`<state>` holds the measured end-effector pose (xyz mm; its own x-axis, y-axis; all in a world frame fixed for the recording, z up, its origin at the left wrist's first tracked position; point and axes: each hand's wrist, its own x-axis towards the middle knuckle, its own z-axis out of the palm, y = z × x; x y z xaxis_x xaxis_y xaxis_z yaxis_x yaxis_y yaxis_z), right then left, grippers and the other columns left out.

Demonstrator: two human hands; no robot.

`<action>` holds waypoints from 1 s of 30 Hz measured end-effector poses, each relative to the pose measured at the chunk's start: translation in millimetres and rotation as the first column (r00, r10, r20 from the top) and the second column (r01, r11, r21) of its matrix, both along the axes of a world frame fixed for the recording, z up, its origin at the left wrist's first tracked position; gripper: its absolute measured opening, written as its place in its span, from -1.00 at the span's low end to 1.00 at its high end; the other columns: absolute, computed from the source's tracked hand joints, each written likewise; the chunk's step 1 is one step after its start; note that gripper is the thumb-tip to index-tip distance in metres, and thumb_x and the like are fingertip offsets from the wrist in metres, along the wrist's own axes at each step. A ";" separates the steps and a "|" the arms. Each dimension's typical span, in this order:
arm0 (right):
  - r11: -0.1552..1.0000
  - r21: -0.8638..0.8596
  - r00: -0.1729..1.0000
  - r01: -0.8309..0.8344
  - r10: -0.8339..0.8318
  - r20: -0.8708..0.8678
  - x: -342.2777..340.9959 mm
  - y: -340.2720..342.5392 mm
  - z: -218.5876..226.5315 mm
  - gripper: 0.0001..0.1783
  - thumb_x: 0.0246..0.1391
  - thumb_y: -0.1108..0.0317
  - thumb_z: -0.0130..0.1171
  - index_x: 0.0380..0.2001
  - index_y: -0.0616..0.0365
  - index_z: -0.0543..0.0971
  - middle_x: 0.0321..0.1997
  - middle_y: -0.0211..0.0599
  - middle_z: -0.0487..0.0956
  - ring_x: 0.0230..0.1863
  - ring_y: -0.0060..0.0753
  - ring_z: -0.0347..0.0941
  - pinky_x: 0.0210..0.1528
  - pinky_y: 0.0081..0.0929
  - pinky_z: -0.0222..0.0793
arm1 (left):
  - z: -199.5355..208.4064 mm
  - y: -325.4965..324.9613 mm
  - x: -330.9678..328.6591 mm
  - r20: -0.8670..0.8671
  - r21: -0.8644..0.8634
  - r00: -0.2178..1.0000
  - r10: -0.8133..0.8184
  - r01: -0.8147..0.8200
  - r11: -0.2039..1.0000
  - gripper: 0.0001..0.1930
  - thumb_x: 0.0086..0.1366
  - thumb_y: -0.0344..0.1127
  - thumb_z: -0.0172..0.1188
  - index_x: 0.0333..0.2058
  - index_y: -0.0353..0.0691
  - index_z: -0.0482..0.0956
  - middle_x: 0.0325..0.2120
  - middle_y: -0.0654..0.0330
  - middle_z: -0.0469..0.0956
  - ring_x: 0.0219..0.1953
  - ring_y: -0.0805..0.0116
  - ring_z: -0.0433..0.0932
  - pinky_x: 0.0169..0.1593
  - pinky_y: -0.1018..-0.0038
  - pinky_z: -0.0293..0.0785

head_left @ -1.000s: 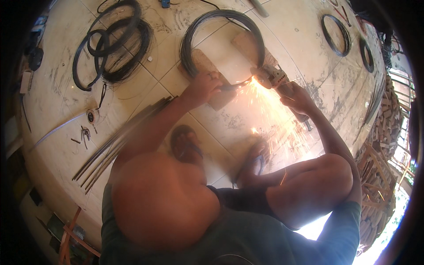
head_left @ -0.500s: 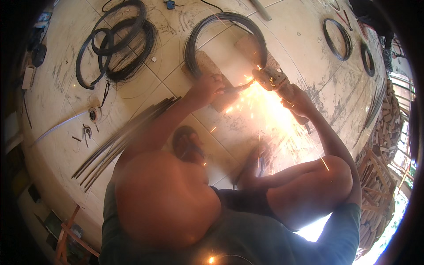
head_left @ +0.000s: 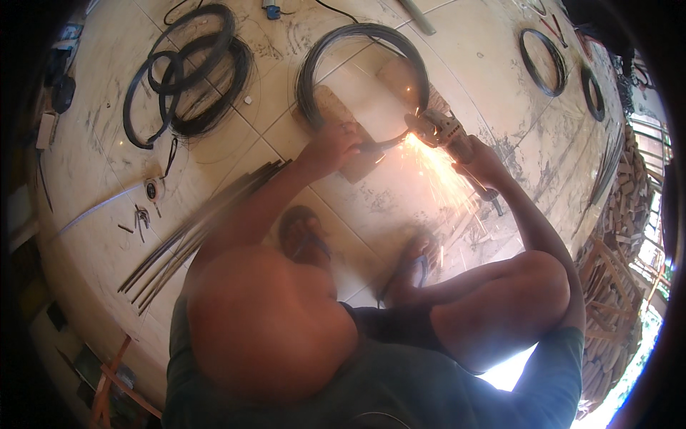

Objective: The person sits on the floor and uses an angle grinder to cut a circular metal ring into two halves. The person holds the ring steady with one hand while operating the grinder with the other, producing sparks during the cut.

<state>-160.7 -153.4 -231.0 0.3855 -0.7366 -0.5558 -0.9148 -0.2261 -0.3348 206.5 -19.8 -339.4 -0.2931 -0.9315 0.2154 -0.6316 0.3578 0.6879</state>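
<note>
A thick coil of dark wire (head_left: 306, 80) lies in front of me, propped on two brown blocks (head_left: 334, 102). My left hand (head_left: 330, 149) is closed round the near-left part of the coil. In my right hand (head_left: 484, 166) is an angle grinder (head_left: 449, 132), its disc meeting the coil's near-right side. Orange sparks (head_left: 437, 171) spray from that contact toward my right foot. The exact spot under the disc is hidden by the grinder head and the glare.
Several wire coils (head_left: 246, 68) overlap at the far left; another coil (head_left: 525, 61) lies far right. Long thin rods (head_left: 171, 247) rest beside my left forearm, near a tape measure (head_left: 153, 189) and short cut pieces (head_left: 141, 214). My sandalled feet (head_left: 307, 232) are close below the work.
The spark spray has shrunk and dimmed, so the disc and floor show more plainly. Both hands keep nearly the same place on coil and grinder.
</note>
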 end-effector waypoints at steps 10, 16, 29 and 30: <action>1.000 0.008 0.999 -0.023 0.023 0.028 -2.7 -2.7 -2.5 -0.32 -0.05 0.06 0.49 0.01 0.24 0.47 -0.11 0.10 0.66 -0.06 0.19 0.62 -0.04 -0.04 0.51 | -3.0 -0.5 -0.2 0.000 -0.025 1.000 0.001 -0.001 1.000 -0.78 0.20 -0.33 0.42 -0.20 -0.20 0.64 -0.19 0.21 0.55 0.00 0.09 0.52 0.13 0.14 0.40; 0.998 -0.014 0.998 -0.063 0.063 0.025 -11.7 -1.3 -19.5 -0.37 -0.03 0.11 0.49 0.01 0.22 0.47 -0.12 0.08 0.67 -0.06 0.16 0.64 -0.04 -0.06 0.52 | 1.5 -0.6 -2.3 -0.023 0.042 1.000 0.007 -0.006 0.999 -0.79 0.20 -0.32 0.41 -0.20 -0.20 0.65 -0.19 0.21 0.55 0.00 0.09 0.51 0.13 0.14 0.41; 0.991 0.060 0.993 0.117 -0.114 -0.043 10.6 3.7 1.7 -0.33 -0.04 0.07 0.48 0.05 0.22 0.47 -0.09 0.06 0.68 -0.03 0.12 0.65 -0.03 -0.10 0.53 | -1.9 0.5 -2.3 -0.019 -0.047 1.000 0.024 -0.025 0.999 -0.79 0.19 -0.33 0.42 -0.21 -0.22 0.67 -0.24 0.22 0.57 -0.07 0.12 0.55 0.07 0.17 0.46; 0.996 0.046 0.997 0.075 -0.076 0.025 4.1 3.4 -1.5 -0.32 -0.04 0.08 0.48 0.05 0.23 0.47 -0.09 0.06 0.68 -0.03 0.12 0.65 -0.03 -0.09 0.53 | -1.5 0.2 -2.9 -0.016 -0.040 1.000 0.024 -0.025 0.999 -0.79 0.19 -0.33 0.42 -0.21 -0.22 0.66 -0.24 0.22 0.57 -0.07 0.12 0.55 0.07 0.17 0.46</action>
